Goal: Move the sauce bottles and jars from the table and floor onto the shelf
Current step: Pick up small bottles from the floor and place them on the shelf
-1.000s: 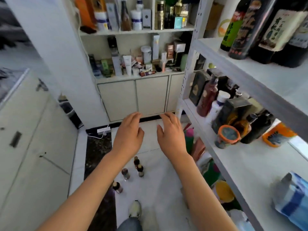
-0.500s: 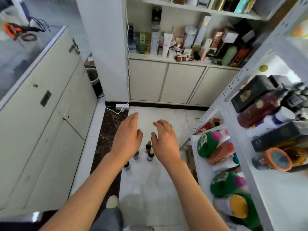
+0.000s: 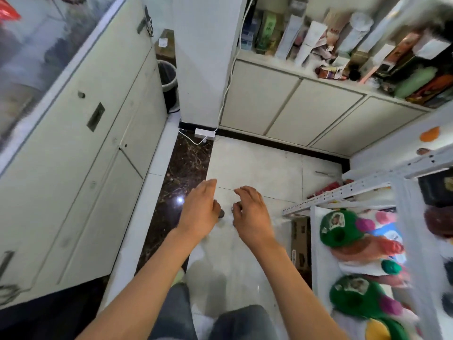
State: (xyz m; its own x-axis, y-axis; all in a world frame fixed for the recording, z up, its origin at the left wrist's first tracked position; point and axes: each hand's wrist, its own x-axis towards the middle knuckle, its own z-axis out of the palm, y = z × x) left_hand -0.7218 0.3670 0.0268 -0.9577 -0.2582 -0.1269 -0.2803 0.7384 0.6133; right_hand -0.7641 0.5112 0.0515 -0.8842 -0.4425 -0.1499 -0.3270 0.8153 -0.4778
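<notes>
Bottles (image 3: 221, 213) stand on the pale floor (image 3: 257, 168), seen from above and mostly hidden beneath the hands, so only a dark cap shows; their axis cannot be told. Left hand (image 3: 199, 212) and right hand (image 3: 252, 212) hover over them, each grip loosely spread, fingers curled down, holding nothing. The white shelf (image 3: 343, 192) stands to the right.

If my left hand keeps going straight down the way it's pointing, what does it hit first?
Probably the small dark-capped bottles on the pale tiled floor, just beneath the left hand; depth is unclear.
</notes>
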